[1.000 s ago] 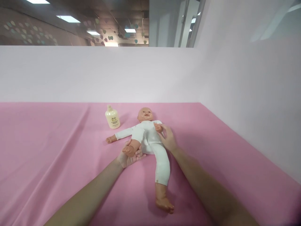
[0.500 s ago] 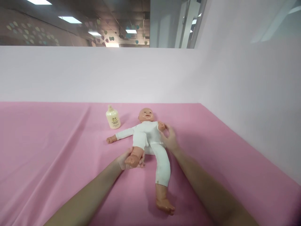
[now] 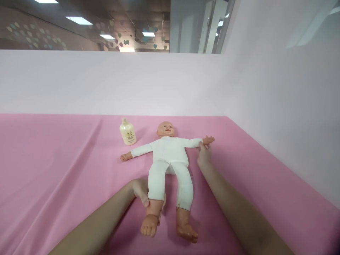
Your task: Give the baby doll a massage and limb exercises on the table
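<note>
A baby doll (image 3: 170,150) with a white cloth body lies on its back on the pink sheet (image 3: 66,198), its head at the far end. My left hand (image 3: 142,193) is wrapped round the lower part of the doll's leg on the left, just above the foot; some fingers are hidden behind it. At the doll's arm on the right, my right hand (image 3: 204,154) pinches the wrist between thumb and fingers. Both doll arms are spread out sideways, and both legs point towards me.
A cream-coloured bottle (image 3: 128,132) stands upright to the left of the doll's head. Behind the sheet rises a white wall (image 3: 111,83) with a window above it, and another white wall (image 3: 287,106) borders the right side. Folds run through the sheet at left.
The doll's leg in my left hand has gone from bent up to stretched out towards me. My right hand has moved right, drawing the doll's arm from its chest out to the side.
</note>
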Tool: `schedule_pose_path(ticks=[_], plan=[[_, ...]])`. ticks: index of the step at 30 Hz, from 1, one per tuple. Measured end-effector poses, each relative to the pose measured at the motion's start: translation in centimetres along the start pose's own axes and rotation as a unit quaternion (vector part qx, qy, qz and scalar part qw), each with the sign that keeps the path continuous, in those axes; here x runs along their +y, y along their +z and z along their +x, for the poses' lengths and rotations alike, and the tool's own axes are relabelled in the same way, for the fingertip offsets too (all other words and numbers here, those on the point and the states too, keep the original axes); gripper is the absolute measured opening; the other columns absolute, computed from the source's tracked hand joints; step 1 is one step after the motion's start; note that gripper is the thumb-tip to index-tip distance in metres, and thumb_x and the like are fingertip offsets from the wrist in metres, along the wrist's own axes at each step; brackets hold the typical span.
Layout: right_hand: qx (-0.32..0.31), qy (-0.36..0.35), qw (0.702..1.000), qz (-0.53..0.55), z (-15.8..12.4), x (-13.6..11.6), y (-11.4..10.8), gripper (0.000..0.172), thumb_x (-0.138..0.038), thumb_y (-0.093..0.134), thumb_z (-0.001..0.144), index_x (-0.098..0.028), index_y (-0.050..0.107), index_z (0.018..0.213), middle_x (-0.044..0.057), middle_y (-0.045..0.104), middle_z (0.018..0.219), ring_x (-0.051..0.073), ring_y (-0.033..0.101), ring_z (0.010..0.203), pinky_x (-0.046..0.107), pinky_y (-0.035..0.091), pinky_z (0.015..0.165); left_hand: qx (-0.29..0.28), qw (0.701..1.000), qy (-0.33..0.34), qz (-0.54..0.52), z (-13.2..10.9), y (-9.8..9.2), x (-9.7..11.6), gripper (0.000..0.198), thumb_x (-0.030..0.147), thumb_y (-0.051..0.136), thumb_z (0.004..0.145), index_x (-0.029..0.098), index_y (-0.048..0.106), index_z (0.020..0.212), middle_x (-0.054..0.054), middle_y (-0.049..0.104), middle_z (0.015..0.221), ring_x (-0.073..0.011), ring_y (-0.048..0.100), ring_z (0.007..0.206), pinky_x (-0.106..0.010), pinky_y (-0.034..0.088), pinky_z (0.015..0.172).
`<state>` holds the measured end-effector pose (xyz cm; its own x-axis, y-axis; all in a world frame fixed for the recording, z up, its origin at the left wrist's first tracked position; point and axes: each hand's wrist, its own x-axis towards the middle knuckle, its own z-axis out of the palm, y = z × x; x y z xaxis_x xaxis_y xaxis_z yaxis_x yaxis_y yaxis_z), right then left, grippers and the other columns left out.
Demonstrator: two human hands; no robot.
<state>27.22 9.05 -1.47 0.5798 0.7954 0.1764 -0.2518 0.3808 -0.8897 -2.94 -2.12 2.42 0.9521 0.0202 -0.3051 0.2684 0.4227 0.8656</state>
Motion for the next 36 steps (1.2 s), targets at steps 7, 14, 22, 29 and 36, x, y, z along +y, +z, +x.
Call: schedule_pose_path(ticks=[7, 14, 22, 29, 36], plan=[[0.015, 0.048, 0.999, 0.006, 0.6, 0.8, -0.4, 0.069, -0.035, 0.065, 0.078, -0.027, 0.040, 0.141, 0.011, 0.052, 0.144, 0.024, 0.059, 0.127, 0.043, 0.054, 0.101, 0.009, 1.000, -0.014, -0.024, -0.1, 0.1, 0.4, 0.030, 0.043, 0.082, 0.064, 0.020, 0.066, 0.075, -0.009, 0.065, 0.072, -0.0386, 0.071, 0.090, -0.051, 0.057, 0.079], [-0.038, -0.089, 0.995, -0.034, -1.5, -1.4, 1.1, 0.072, -0.036, 0.065, 0.082, -0.024, 0.035, 0.146, 0.015, 0.048, 0.148, 0.025, 0.056, 0.129, 0.048, 0.050, 0.104, -0.040, 0.983, 0.163, -0.076, -0.2, -2.1, -2.3, 0.066, 0.074, 0.078, 0.048, 0.017, 0.064, 0.078, -0.008, 0.062, 0.056, -0.0327, 0.069, 0.065, -0.051, 0.054, 0.075], [-0.172, -0.178, 0.963, -0.106, -4.5, -2.1, 2.6, 0.066, -0.039, 0.069, 0.083, -0.020, 0.044, 0.140, 0.016, 0.052, 0.144, 0.025, 0.056, 0.129, 0.045, 0.047, 0.108, 0.154, 0.910, 0.316, -0.221, 0.0, -3.0, -1.3, 0.060, 0.076, 0.055, 0.075, 0.016, 0.055, 0.072, 0.003, 0.043, 0.047, -0.0177, 0.055, 0.052, -0.035, 0.051, 0.069], [-0.248, -0.354, 0.857, -0.282, -6.1, -2.3, 2.7, 0.036, -0.028, 0.063, 0.089, -0.026, 0.062, 0.125, 0.007, 0.068, 0.123, 0.024, 0.061, 0.117, 0.044, 0.048, 0.106, 0.302, 0.844, 0.291, -0.333, 0.3, -1.5, 0.3, 0.062, 0.064, 0.031, 0.094, 0.014, 0.060, 0.073, 0.000, 0.045, 0.049, -0.0155, 0.050, 0.049, -0.036, 0.055, 0.072], [-0.331, -0.460, 0.750, -0.341, -6.2, -2.7, 2.8, 0.040, -0.013, 0.050, 0.092, -0.026, 0.063, 0.128, 0.005, 0.069, 0.122, 0.021, 0.060, 0.118, 0.042, 0.050, 0.105, 0.343, 0.829, 0.271, -0.349, 1.1, -1.3, 1.0, 0.068, 0.061, 0.022, 0.098, 0.014, 0.062, 0.070, -0.002, 0.047, 0.049, -0.0164, 0.051, 0.049, -0.037, 0.057, 0.073]])
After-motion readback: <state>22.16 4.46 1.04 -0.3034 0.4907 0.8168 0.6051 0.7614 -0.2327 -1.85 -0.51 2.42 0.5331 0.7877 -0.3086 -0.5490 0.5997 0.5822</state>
